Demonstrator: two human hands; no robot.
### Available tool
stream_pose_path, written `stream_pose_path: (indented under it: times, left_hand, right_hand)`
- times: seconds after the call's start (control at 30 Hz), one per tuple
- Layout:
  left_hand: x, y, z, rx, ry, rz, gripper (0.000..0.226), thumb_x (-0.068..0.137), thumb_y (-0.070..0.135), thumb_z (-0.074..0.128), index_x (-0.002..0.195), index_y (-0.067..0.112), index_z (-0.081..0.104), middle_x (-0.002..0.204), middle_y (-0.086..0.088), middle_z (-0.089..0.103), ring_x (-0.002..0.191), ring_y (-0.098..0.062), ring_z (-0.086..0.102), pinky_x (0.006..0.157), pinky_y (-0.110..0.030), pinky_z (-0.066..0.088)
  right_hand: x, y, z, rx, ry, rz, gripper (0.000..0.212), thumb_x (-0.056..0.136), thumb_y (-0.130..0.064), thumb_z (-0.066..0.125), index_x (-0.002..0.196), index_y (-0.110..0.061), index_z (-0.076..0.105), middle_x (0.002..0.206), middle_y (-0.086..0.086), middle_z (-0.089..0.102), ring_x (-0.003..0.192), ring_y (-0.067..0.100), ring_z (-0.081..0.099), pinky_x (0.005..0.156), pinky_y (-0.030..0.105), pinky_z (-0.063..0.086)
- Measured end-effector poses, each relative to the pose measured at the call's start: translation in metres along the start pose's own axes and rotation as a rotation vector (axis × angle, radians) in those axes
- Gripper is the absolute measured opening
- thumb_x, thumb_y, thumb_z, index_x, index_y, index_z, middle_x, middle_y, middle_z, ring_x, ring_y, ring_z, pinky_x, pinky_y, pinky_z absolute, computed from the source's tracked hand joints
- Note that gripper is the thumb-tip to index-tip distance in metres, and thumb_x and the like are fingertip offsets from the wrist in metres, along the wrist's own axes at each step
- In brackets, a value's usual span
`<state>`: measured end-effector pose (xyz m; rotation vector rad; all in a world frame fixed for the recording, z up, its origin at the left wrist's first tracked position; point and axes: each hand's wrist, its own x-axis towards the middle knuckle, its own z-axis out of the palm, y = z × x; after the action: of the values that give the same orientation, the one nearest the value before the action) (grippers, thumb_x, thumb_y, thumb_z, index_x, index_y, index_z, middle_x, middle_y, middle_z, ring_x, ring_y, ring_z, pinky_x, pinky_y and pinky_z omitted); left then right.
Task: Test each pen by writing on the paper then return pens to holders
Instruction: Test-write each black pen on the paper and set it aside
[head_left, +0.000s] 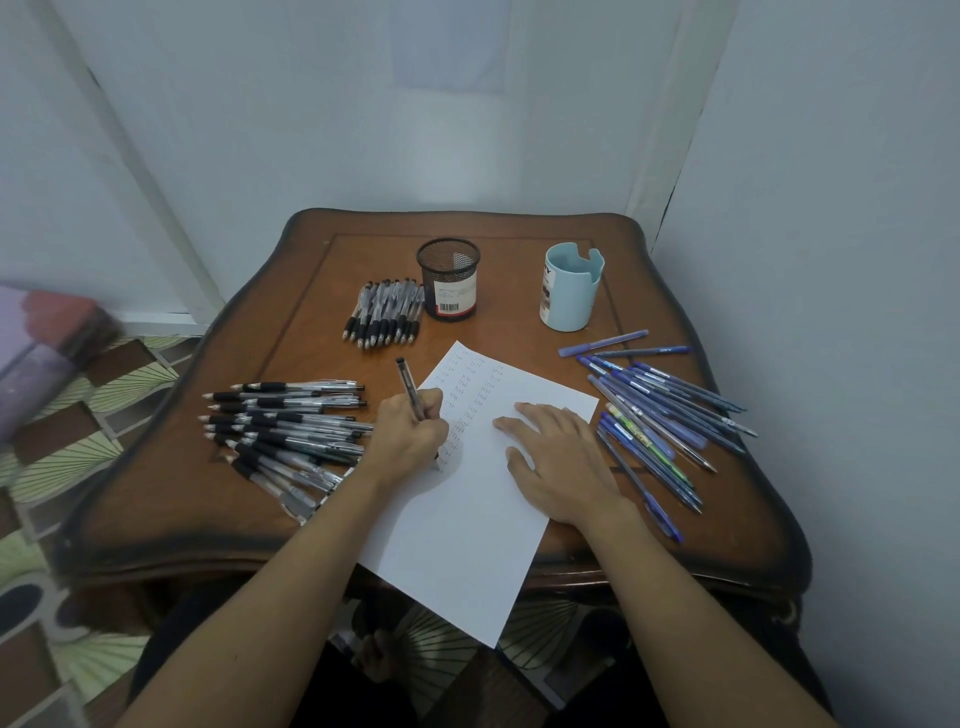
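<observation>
Gripping a black pen (410, 389) between curled fingers and thumb, the left hand (410, 436) rests on the left edge of the paper (467, 545) with the pen tip down on the sheet. The pen's long axis is tilted, and its upper end leans away from the person and slightly to the left. The left forearm runs diagonally in from the near left. The right hand (561, 462) lies flat, palm down with fingers straight and spread, pressing the right half of the paper; it holds nothing. The paper lies at the middle of the wooden counter (156, 493), turned at an angle, and its near corner overhangs the counter's near edge. Columns of small handwritten marks cover its far part. A pile of black-grip pens (285, 426) lies just left of the left hand, mostly running left to right with tips pointing left. A second group of black pens (384, 312) lies side by side, just beside the black mesh holder (448, 278), tips toward the person. A light blue holder (571, 288) stands upright at the far right. Blue pens (665, 410) lie fanned to the right of the paper, their long axes running diagonally from far left to near right.
</observation>
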<state>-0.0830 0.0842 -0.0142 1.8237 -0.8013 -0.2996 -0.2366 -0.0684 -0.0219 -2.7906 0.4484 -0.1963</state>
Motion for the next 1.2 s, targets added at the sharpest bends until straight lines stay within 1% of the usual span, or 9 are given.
stream_pose_path:
  times: [0.2,0.3,0.33,0.37,0.5,0.73,0.97,1.1,1.2]
  left_hand:
    - [0.004,0.005,-0.008,-0.197,-0.006,-0.161,0.022,0.085,0.0,0.054,0.082,0.021,0.06,0.061,-0.008,0.041,0.055,-0.019,0.038,0.052,-0.031,0.031]
    - [0.009,0.01,-0.008,-0.166,-0.072,-0.212,0.018,0.104,0.034,0.05,0.098,0.049,0.056,0.064,0.0,0.047,0.054,-0.015,0.042,0.056,-0.033,0.037]
    - [0.01,0.014,-0.007,-0.141,-0.092,-0.219,0.01,0.104,0.048,0.046,0.106,0.043,0.055,0.062,0.002,0.049,0.052,-0.013,0.044,0.056,-0.033,0.038]
    - [0.012,0.015,-0.007,-0.114,-0.094,-0.23,0.027,0.102,0.055,0.042,0.111,0.033,0.055,0.058,0.004,0.052,0.05,-0.012,0.045,0.055,-0.031,0.039]
    - [0.017,0.02,-0.008,-0.112,-0.055,-0.278,0.04,0.105,0.047,0.04,0.102,0.02,0.068,0.052,0.001,0.056,0.045,-0.015,0.046,0.044,-0.025,0.037]
    - [0.031,0.031,-0.016,-0.305,0.031,-0.316,0.031,0.098,0.035,0.063,0.101,0.004,0.064,0.078,-0.009,0.062,0.056,-0.019,0.062,0.054,-0.033,0.057]
    - [0.047,0.026,-0.026,-0.106,0.135,-0.24,0.031,0.099,0.038,0.059,0.091,0.009,0.064,0.079,-0.009,0.066,0.05,-0.016,0.062,0.047,-0.029,0.053]
    - [0.068,0.021,-0.037,0.244,0.256,-0.174,0.048,0.102,0.048,0.049,0.076,0.011,0.063,0.061,-0.003,0.057,0.047,-0.014,0.047,0.053,-0.027,0.042]
    - [0.086,0.015,-0.042,0.398,0.332,-0.211,0.052,0.107,0.03,0.038,0.061,0.01,0.051,0.062,-0.004,0.054,0.053,-0.014,0.043,0.059,-0.028,0.038]
  right_hand:
    - [0.001,-0.001,-0.004,0.002,-0.071,0.014,0.047,0.103,-0.046,0.037,0.149,-0.038,0.034,0.163,-0.006,0.024,0.151,0.016,0.017,0.122,0.04,0.005]
    - [0.0,-0.008,-0.002,0.003,-0.114,0.041,0.054,0.101,-0.054,0.031,0.152,-0.037,0.027,0.166,-0.005,0.014,0.153,0.019,0.006,0.122,0.044,-0.004]
    - [-0.001,-0.011,-0.001,-0.004,-0.119,0.051,0.057,0.1,-0.057,0.029,0.153,-0.037,0.025,0.167,-0.005,0.011,0.154,0.019,0.002,0.122,0.045,-0.007]
    - [-0.001,-0.013,0.001,-0.017,-0.121,0.059,0.059,0.099,-0.059,0.027,0.153,-0.037,0.023,0.167,-0.005,0.008,0.154,0.02,-0.001,0.121,0.046,-0.009]
    - [0.002,-0.014,0.002,-0.062,-0.133,0.095,0.059,0.1,-0.06,0.03,0.154,-0.038,0.019,0.168,-0.006,0.002,0.154,0.021,-0.005,0.119,0.049,-0.013]
    - [0.013,-0.012,0.0,-0.071,-0.15,0.131,0.06,0.1,-0.059,0.031,0.154,-0.038,0.018,0.168,-0.005,0.0,0.154,0.024,-0.006,0.118,0.052,-0.013]
    - [0.016,-0.01,0.007,-0.07,-0.089,0.136,0.072,0.086,-0.066,0.018,0.153,-0.039,0.022,0.167,-0.006,0.005,0.154,0.023,-0.002,0.12,0.053,-0.009]
    - [0.017,-0.009,0.006,-0.052,-0.078,0.142,0.071,0.086,-0.066,0.02,0.151,-0.04,0.025,0.167,-0.007,0.008,0.154,0.022,0.001,0.12,0.053,-0.007]
    - [0.017,-0.009,0.006,-0.045,-0.07,0.144,0.071,0.085,-0.066,0.021,0.151,-0.039,0.026,0.167,-0.007,0.009,0.154,0.022,0.001,0.12,0.054,-0.006]
